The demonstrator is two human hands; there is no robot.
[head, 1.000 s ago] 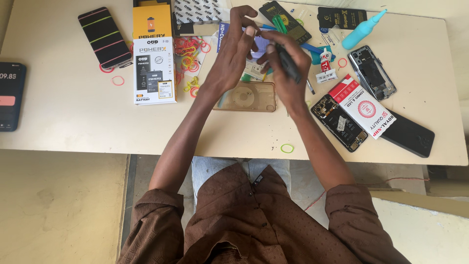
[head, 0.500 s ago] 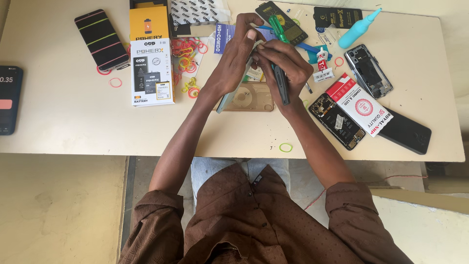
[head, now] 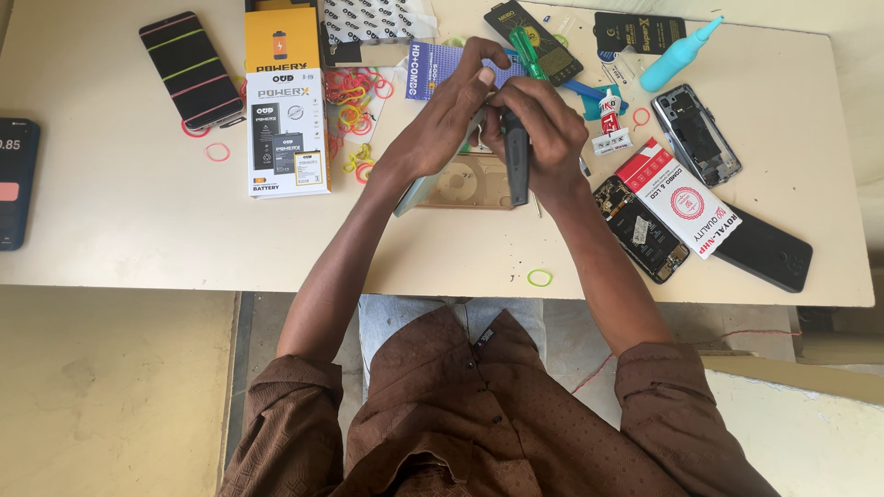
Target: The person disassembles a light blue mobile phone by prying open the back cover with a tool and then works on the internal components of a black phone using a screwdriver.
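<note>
Left hand: fingers pinched on something small, too hidden to tell.
Right hand: fingers clamped on dark tool.
Clear phone case: on surface, directly below both hands.

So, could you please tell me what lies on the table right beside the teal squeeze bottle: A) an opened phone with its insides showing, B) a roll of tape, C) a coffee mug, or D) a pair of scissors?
A: an opened phone with its insides exposed lies just below the teal squeeze bottle on the table.
</note>
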